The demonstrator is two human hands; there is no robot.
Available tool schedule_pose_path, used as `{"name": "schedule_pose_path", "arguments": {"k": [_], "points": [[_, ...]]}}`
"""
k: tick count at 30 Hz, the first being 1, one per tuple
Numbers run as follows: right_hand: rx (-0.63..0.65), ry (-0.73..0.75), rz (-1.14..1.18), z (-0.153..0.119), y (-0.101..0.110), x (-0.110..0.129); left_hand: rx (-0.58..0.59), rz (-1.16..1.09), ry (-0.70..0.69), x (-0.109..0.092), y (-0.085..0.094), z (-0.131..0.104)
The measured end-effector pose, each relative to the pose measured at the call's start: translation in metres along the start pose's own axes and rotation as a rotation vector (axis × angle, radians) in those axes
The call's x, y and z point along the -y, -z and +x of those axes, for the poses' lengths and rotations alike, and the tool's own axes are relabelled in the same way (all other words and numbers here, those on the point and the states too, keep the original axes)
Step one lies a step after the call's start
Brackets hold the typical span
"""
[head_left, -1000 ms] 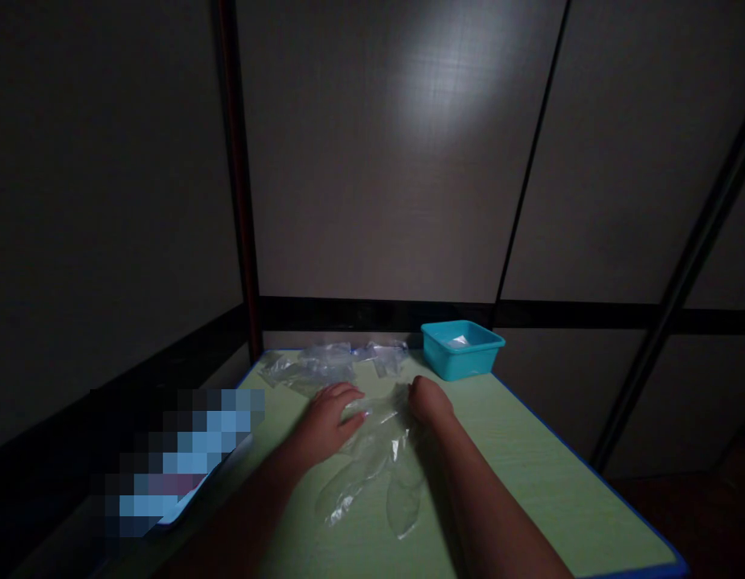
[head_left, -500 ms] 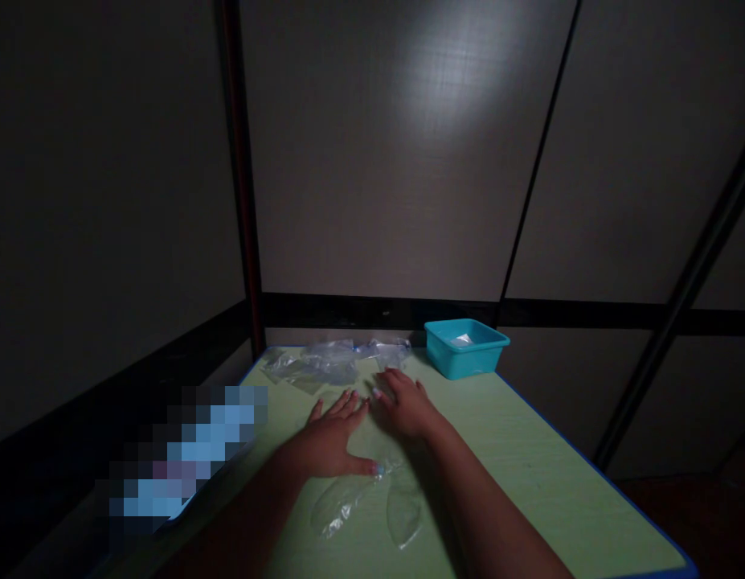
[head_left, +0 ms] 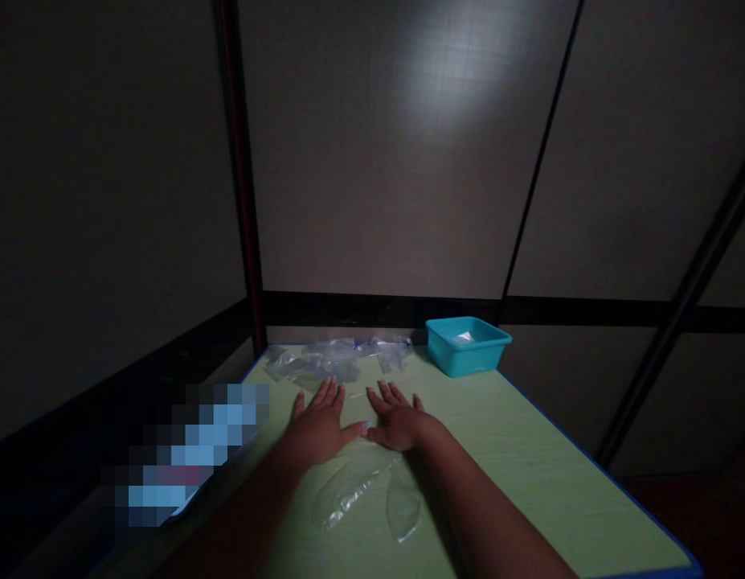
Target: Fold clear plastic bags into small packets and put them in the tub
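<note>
A clear plastic bag [head_left: 354, 492] with two rounded lobes at its near end lies flat on the green table [head_left: 529, 466]. My left hand [head_left: 320, 430] rests palm down on the far part of this bag, fingers spread. Beside it, my right hand [head_left: 399, 420] also lies palm down with its fingers apart. The two thumbs meet or nearly meet. Both hands cover much of the bag's far part, and neither grips anything.
Several crumpled clear bags [head_left: 329, 362] lie along the table's far edge. A turquoise basin [head_left: 468, 354] with something pale inside stands at the far right corner. At the left edge is a blurred-out bluish object [head_left: 209, 442]. Dark panels rise behind the table.
My left hand has moved slightly left and away from me. My right hand has come a little nearer, its fingers now spread flat, and the thumbs have drawn together.
</note>
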State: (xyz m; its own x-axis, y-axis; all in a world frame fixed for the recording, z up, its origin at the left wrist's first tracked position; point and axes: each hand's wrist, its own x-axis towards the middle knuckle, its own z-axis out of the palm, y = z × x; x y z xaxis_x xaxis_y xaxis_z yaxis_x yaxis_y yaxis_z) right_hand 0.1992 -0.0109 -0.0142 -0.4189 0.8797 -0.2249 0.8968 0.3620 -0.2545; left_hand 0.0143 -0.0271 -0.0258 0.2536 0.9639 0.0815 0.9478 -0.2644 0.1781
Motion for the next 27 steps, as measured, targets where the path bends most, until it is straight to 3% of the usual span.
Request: {"name": "schedule_pose_path", "arguments": {"k": [5, 14, 21, 27], "points": [[0.048, -0.049, 0.02, -0.007, 0.007, 0.0, 0.031, -0.084, -0.138, -0.004, 0.002, -0.001], [0.034, -0.09, -0.034, -0.014, 0.02, -0.01, 0.082, -0.062, -0.122, 0.001, 0.0, 0.001], [0.031, 0.016, -0.033, -0.011, 0.021, -0.014, 0.124, -0.094, -0.157, 0.004, 0.002, 0.0], [0.134, 0.077, -0.02, -0.019, 0.03, -0.007, 0.139, -0.1, -0.173, 0.006, 0.002, -0.001]]}}
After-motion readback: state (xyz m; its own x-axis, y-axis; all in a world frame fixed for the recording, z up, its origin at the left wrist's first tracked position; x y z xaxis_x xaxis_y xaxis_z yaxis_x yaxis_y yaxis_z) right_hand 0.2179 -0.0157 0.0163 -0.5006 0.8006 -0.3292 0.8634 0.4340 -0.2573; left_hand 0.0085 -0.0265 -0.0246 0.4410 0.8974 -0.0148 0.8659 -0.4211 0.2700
